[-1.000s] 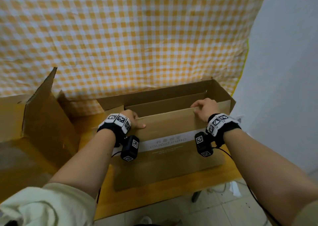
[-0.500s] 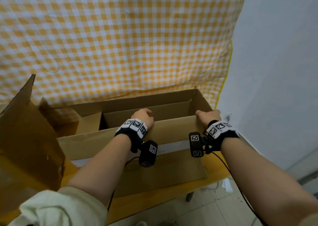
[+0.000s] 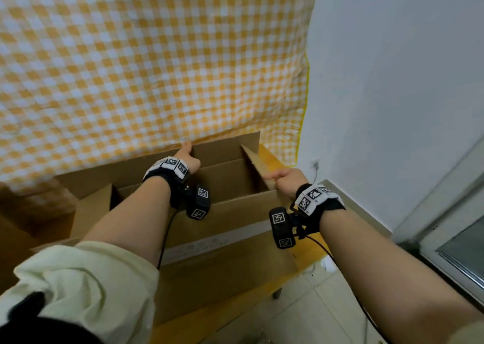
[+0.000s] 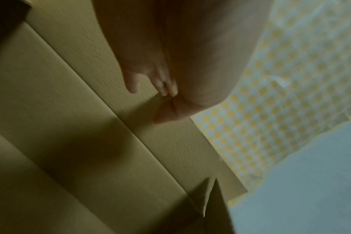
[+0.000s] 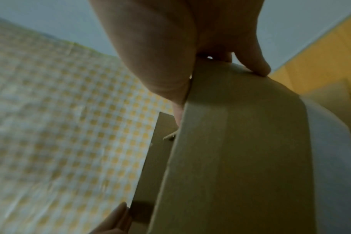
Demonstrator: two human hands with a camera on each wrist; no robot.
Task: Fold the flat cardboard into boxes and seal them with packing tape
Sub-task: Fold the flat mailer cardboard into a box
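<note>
A brown cardboard box (image 3: 230, 228) stands open-topped on the yellow table (image 3: 309, 252), with a white tape strip (image 3: 209, 243) across its near wall. My left hand (image 3: 188, 160) reaches across the opening to the far long flap (image 3: 222, 147). Its thumb lies at the flap's top edge, and its curled fingers (image 4: 164, 90) rest against the inner face (image 4: 90, 110). My right hand (image 3: 284, 182) pinches the upright right end flap (image 3: 255, 165). The right wrist view shows the thumb (image 5: 170, 79) on one face of that flap (image 5: 240, 142) and the fingers (image 5: 254, 66) on the other.
A yellow-checked cloth (image 3: 131, 69) hangs right behind the box. The left end flap (image 3: 91, 207) leans inward. Another open carton (image 3: 15, 239) sits at the left. A grey wall (image 3: 392, 82) and a window frame (image 3: 458, 226) close in on the right, with tiled floor (image 3: 301, 317) below.
Both hands left the near flap. The left hand went across to the far flap and the right hand to the right end flap. The head view swung right.
</note>
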